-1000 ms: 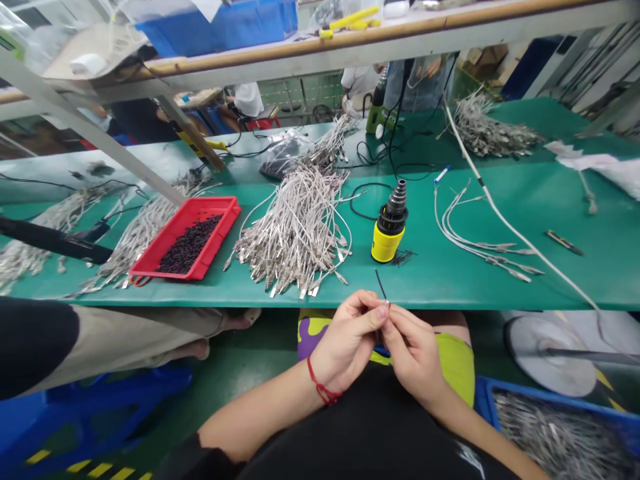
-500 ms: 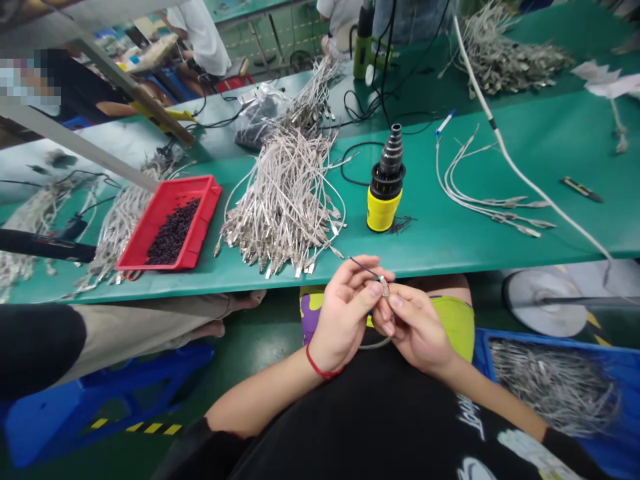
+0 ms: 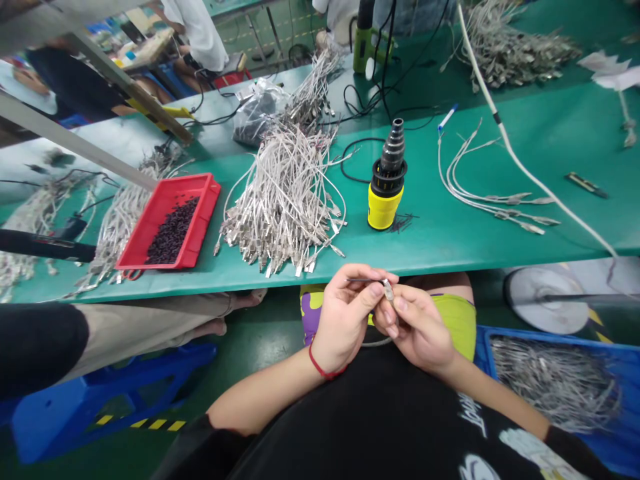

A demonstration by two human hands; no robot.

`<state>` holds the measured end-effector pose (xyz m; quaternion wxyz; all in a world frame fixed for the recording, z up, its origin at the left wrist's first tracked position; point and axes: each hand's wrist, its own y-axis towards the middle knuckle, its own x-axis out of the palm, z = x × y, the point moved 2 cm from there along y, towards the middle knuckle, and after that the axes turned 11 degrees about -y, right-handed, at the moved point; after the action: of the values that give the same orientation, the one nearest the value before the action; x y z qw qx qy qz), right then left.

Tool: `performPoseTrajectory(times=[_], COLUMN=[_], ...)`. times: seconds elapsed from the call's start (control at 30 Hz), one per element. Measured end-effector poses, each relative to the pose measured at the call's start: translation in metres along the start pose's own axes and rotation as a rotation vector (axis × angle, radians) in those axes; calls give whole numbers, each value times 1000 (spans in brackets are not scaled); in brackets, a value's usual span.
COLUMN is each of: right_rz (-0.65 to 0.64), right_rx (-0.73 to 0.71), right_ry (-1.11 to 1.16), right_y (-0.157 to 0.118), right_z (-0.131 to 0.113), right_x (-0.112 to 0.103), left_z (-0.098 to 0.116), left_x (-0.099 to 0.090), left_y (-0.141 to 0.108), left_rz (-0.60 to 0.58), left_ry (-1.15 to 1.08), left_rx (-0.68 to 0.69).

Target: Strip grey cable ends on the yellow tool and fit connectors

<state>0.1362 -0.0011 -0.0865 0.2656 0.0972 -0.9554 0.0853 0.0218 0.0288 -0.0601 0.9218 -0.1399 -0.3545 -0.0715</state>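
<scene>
We are holding the plug (image 3: 389,289) just off the near edge of the table (image 3: 260,285), tip up, probably to see its end. Our right hand (image 3: 421,327) is pinching it, likely for steadiness; our left hand (image 3: 345,313) is gripping the thin dark strip (image 3: 361,281) beside the tip. On the table, the heat gun (image 3: 385,206) is standing nozzle up, presumably clear of the cables (image 3: 285,207). Pose: 2 forearms are converging, wrists are angling inward, fingers are curling close together above our lap.
</scene>
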Motion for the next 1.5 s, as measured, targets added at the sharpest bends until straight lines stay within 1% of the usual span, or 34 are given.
performPoseTrajectory(times=[0.1, 0.27, 0.5, 0.77, 0.97, 1.1, 1.2, 1.3, 1.5], right_rz=[-4, 24, 28, 58, 67, 79, 88, 70, 65], right_rx=[-26, -50, -74, -113, -102, -106, -108, -106, -104], right_ry=[6, -2, -20, -91, -122, -120, -137, -141, -116], right_y=[0, -1, -1, -2, -2, 0, 3, 4, 6], right_z=[0, 1, 1, 1, 0, -1, -1, 1, 6], right_x=[1, 0, -1, -2, -4, -4, -4, -3, -3], left_z=[0, -2, -1, 0, -1, -1, -1, 0, 0], left_x=[0, -1, -2, 2, 1, 0, -1, -3, -8], left_y=[-1, -4, -4, -4, -3, 0, 3, 5, 6], left_rz=[-6, -15, -62, -104, -80, -90, -54, -31, -50], left_ry=[-23, 0, -30, -68, -53, -73, -56, -56, -107], left_rx=[22, 81, 97, 33, -5, 6, 16, 55, 78])
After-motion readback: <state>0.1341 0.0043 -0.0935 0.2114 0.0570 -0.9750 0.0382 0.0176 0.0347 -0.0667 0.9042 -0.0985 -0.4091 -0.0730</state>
